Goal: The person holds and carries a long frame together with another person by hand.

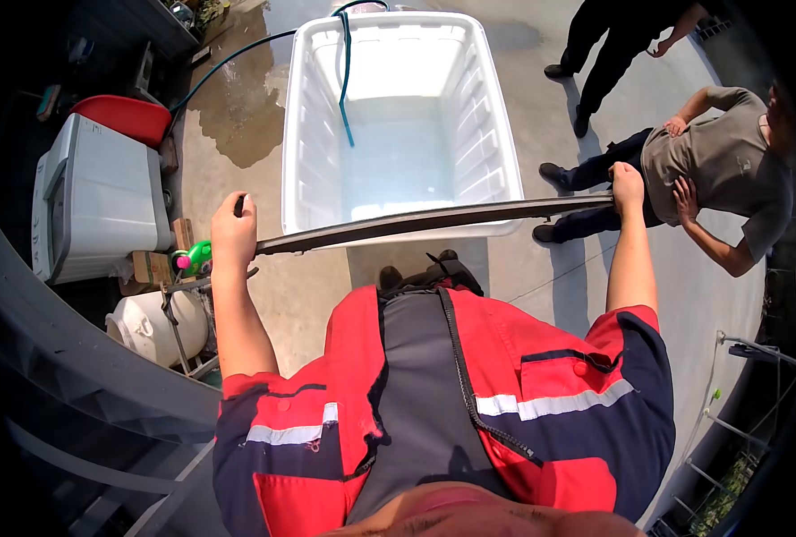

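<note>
No lettering, brand, number or sign could be read; a small mark (745,165) on a brownish-grey short-sleeved shirt (704,161) was too indistinct.

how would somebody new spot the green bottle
Find the big white tub, then the white barrel to its lower left. Just above that barrel, near the left hand, sits the bottle, set apart by its bright green body and pink cap.

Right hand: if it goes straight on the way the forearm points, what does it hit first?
Likely the dark trousers of the person in the grey shirt, just beyond the right hand in the picture. The gap between is unclear from this one view.
</note>
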A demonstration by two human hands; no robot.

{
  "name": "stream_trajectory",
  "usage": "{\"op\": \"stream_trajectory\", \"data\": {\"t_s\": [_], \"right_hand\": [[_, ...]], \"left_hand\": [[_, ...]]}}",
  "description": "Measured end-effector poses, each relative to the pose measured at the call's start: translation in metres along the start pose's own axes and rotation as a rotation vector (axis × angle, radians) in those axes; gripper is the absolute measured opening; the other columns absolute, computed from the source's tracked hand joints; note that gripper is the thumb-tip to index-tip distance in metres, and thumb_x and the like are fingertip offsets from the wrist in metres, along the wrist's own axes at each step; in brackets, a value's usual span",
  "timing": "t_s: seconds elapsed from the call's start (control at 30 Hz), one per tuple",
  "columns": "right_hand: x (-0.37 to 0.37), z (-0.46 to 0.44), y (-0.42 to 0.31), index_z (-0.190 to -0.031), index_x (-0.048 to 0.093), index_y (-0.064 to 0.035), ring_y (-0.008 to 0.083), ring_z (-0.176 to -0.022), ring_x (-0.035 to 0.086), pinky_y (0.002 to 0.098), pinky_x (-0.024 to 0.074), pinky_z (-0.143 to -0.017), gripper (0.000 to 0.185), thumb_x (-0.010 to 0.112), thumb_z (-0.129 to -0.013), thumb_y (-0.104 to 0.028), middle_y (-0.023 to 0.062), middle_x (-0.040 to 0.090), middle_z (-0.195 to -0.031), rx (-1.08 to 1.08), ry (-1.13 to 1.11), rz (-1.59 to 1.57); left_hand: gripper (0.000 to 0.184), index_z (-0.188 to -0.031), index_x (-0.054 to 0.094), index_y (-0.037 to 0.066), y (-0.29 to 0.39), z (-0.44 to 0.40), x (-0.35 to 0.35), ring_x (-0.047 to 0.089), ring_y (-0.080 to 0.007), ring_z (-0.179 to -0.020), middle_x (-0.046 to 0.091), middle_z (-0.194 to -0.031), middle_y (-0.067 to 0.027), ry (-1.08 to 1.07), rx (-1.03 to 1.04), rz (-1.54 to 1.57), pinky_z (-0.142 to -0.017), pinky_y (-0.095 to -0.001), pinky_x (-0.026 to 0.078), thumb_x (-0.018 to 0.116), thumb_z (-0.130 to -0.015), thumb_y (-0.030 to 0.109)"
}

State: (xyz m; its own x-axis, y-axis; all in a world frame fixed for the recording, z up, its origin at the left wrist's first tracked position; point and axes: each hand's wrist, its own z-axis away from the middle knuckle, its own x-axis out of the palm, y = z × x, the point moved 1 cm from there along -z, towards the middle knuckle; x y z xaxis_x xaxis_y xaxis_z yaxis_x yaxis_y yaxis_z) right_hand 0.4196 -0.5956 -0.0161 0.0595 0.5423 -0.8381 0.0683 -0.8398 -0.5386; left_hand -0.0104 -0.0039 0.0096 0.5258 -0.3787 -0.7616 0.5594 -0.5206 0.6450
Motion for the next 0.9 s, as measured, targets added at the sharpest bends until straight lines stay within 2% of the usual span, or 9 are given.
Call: {"op": "stream_trajectory", "data": {"t_s": [0.17, 0.3, 0.33, 0.43, 0.57, 0.8, 0.9], "right_hand": [[0.001, -0.001, -0.002, -0.083, 0.067, 0.0006, 0.0205, -0.066, 0.058, 0.0347, 0.0464, -0.067, 0.031, 0.053, -0.083, -0.026, 0.0108, 0.063, -0.070, 0.015, -0.035, -0.039], [0.004, 0.002, -0.005, -0.074, 0.063, 0.0010, 0.0117, -0.061, 0.047, 0.0303, 0.0383, -0.059, 0.025, 0.053, -0.084, -0.020, 0.0014, 0.054, -0.063, -0.013, 0.014, -0.125], [0.005, 0.000, -0.004, -0.074, 0.062, 0.0009, 0.0112, -0.060, 0.045, 0.0301, 0.0370, -0.057, 0.025, 0.054, -0.085, -0.020, 0.0007, 0.052, -0.062, -0.077, 0.037, -0.111], [0.004, 0.000, -0.002, -0.073, 0.062, 0.0007, 0.0105, -0.058, 0.043, 0.0301, 0.0353, -0.056, 0.025, 0.054, -0.085, -0.020, 0.0001, 0.049, -0.061, -0.007, 0.000, -0.122], [0.002, 0.002, -0.006, -0.072, 0.061, 0.0003, 0.0100, -0.058, 0.042, 0.0299, 0.0341, -0.055, 0.025, 0.053, -0.085, -0.020, -0.0001, 0.047, -0.061, -0.033, -0.014, -0.116], [0.000, 0.004, -0.012, -0.074, 0.062, 0.0018, 0.0119, -0.062, 0.047, 0.0296, 0.0385, -0.059, 0.027, 0.053, -0.085, -0.021, 0.0027, 0.052, -0.063, -0.044, -0.020, -0.092], [0.000, 0.002, -0.012, -0.076, 0.063, 0.0038, 0.0154, -0.061, 0.050, 0.0329, 0.0410, -0.060, 0.027, 0.054, -0.083, -0.021, 0.0070, 0.054, -0.062, -0.079, -0.019, -0.083]], "left_hand": [[0.025, -0.105, 0.065, 0.000, -0.005, 0.000, 0.000, 0.063, -0.0369, -0.083, 0.067, -0.093, -0.0217, 0.048, 0.021, 0.011, -0.078, -0.0412, 0.050, 0.057, -0.092, 0.021], [0.026, -0.104, 0.065, 0.000, -0.001, -0.002, -0.002, 0.064, -0.0369, -0.087, 0.067, -0.095, -0.0217, 0.006, 0.012, -0.055, -0.080, -0.0409, 0.050, 0.058, -0.092, 0.022], [0.026, -0.105, 0.065, 0.001, 0.002, -0.002, -0.003, 0.064, -0.0373, -0.090, 0.067, -0.097, -0.0220, -0.023, -0.014, -0.060, -0.080, -0.0408, 0.050, 0.058, -0.092, 0.023], [0.027, -0.106, 0.065, 0.001, 0.006, -0.001, -0.005, 0.064, -0.0377, -0.090, 0.067, -0.098, -0.0222, -0.052, -0.052, -0.042, -0.081, -0.0412, 0.050, 0.057, -0.093, 0.023], [0.028, -0.107, 0.065, 0.001, -0.005, -0.003, -0.001, 0.064, -0.0370, -0.090, 0.067, -0.098, -0.0216, 0.004, -0.072, -0.020, -0.081, -0.0404, 0.049, 0.056, -0.093, 0.024], [0.028, -0.107, 0.065, 0.001, 0.002, -0.002, -0.003, 0.064, -0.0374, -0.086, 0.067, -0.095, -0.0219, -0.022, -0.026, -0.034, -0.078, -0.0412, 0.050, 0.057, -0.093, 0.024], [0.028, -0.107, 0.065, 0.001, 0.002, -0.003, -0.003, 0.064, -0.0368, -0.085, 0.067, -0.094, -0.0214, -0.030, -0.037, -0.039, -0.077, -0.0412, 0.050, 0.057, -0.093, 0.024]]}}
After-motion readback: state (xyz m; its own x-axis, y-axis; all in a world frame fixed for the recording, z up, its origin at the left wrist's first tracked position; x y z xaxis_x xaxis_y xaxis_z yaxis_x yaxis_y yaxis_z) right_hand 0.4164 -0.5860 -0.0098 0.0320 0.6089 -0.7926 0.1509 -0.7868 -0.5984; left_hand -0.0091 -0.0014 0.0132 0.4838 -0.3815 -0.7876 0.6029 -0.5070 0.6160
